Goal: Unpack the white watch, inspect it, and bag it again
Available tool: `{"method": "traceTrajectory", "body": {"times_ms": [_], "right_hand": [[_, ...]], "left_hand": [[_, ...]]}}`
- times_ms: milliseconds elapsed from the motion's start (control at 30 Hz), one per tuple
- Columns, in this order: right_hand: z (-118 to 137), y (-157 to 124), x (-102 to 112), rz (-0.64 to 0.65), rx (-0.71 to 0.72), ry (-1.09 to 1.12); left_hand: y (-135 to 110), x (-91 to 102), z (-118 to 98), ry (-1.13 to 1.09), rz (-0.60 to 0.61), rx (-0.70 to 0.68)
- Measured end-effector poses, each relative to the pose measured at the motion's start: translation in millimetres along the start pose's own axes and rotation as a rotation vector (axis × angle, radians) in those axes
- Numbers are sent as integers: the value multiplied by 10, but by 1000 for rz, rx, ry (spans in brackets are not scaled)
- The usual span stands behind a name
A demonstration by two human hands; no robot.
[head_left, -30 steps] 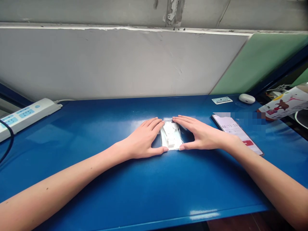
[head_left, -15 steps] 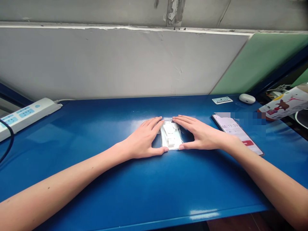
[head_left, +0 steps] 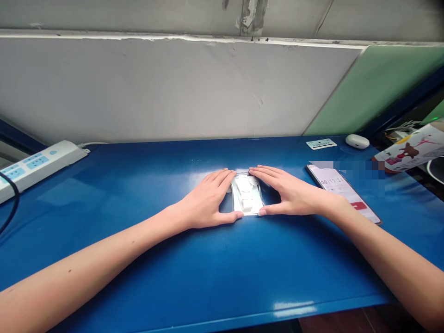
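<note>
A small clear packet (head_left: 247, 196) with white contents lies flat on the blue tabletop between my hands. What exactly is inside cannot be made out. My left hand (head_left: 208, 199) rests along its left side, thumb at the near left corner and fingertips at the far left corner. Opposite it, my right hand (head_left: 284, 192) has its thumb at the near right corner and its stretched fingers at the far right corner. Both hands are open, thumbs spread from the fingers, touching the packet's edges.
A phone (head_left: 343, 192) showing a running timer lies to the right. Behind it are a card (head_left: 321, 144) and a white earbud case (head_left: 357, 141). A printed carton (head_left: 412, 150) leans at far right. A white power strip (head_left: 41, 164) sits at far left, and a wall stands behind.
The phone's timer has advanced by a second. My hands and the packet stay in practically the same place; the camera view has shifted very slightly.
</note>
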State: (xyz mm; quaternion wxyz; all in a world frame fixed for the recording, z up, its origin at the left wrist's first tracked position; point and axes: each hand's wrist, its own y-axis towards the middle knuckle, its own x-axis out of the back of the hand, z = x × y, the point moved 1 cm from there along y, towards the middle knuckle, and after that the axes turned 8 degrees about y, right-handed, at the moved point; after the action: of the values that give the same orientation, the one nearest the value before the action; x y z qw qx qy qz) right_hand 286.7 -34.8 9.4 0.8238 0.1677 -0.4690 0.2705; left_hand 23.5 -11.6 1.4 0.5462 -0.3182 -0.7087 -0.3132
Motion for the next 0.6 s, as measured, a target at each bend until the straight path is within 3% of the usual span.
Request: {"method": "traceTrajectory", "body": {"times_ms": [600], "right_hand": [[2,-16,9,23,-49,-47]], "left_hand": [[0,7,-13,35,36,39]]}}
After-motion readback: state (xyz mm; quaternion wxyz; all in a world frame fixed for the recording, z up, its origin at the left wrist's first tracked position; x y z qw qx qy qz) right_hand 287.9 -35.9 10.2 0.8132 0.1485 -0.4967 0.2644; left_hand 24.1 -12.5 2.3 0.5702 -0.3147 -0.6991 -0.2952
